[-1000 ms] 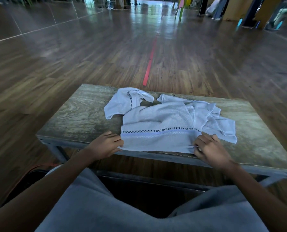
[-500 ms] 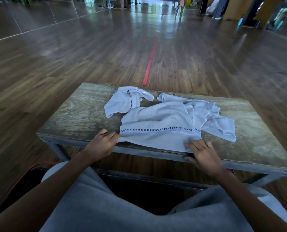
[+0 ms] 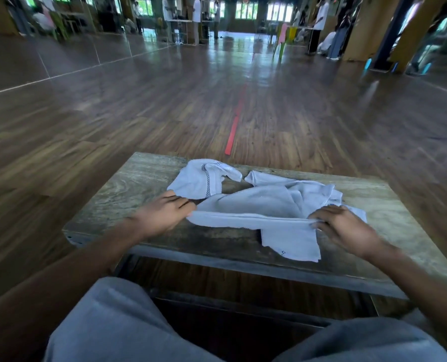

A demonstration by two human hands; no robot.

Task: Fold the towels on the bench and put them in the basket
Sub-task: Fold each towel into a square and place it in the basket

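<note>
On bench (image 3: 139, 184), rumpled white towel (image 3: 256, 207), checked trim

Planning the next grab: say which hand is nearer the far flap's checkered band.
Left. The left hand pinches the towel just in front of the checkered band; the right hand holds it well off to the right.

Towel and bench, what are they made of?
The crumpled white towel looks like soft woven cloth, probably cotton: matte, creased, limp, with a dark checked stripe. The grey bench top looks like worn wood or wood-print board, with swirling grain and dull finish; its grey frame edge seems metal.
</note>
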